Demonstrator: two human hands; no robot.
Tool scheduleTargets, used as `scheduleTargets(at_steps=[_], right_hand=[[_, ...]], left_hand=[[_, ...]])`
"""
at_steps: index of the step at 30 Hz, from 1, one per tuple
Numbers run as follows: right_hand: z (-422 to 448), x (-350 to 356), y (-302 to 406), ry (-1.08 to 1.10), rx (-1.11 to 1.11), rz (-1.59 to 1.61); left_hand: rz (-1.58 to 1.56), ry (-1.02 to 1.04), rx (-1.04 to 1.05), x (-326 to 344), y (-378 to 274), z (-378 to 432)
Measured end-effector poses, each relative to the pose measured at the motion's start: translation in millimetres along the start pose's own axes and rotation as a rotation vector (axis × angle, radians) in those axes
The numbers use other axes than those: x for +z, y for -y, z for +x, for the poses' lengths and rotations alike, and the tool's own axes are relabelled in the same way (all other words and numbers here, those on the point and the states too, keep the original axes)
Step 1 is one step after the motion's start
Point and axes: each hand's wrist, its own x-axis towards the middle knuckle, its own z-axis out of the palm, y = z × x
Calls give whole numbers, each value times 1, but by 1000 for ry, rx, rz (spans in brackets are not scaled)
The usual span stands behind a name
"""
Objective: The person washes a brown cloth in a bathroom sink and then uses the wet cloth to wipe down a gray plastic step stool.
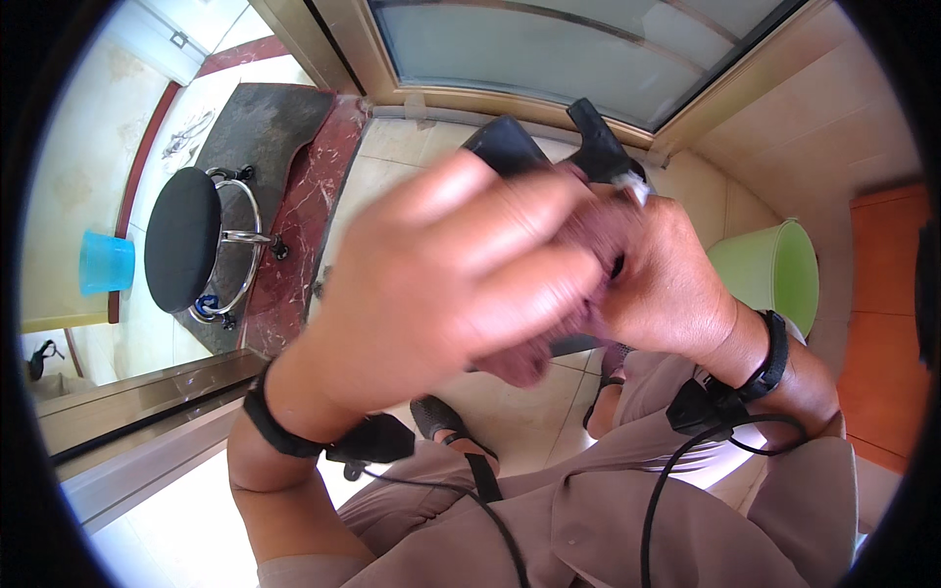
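Both hands are raised in front of my body around a bunched maroon-brown cloth (522,361). My left hand (441,272) is blurred and lies over the cloth with its fingers bent across it. My right hand (665,283) grips the other side of the bundle, its fingers mostly hidden. A small white scrap (632,187) shows at the top of the right hand. Beyond the hands, two black pieces stick out, a broad rounded one (507,143) and a narrow angled one (599,143). I cannot tell what they belong to or whether they are held.
A black round stool (184,239) with a chrome base stands at left on a dark mat (253,121). Near it is a blue bucket (107,263). A green bin (798,275) and an orange-brown cabinet (886,331) are at right. A frosted glass door (529,55) closes the far side.
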Motion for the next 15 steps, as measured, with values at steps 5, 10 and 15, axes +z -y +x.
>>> scheduleTargets(at_steps=[5, 10, 15], right_hand=[[-4, -27, 3, -10, 183, 84], [6, -75, 5, -48, 251, 559], [13, -93, -7, 10, 150, 614]], left_hand=[[-59, -311, -451, -19, 43, -24], [-1194, -705, -822, -11, 57, -47], [-1481, -236, -649, 21, 57, -48]])
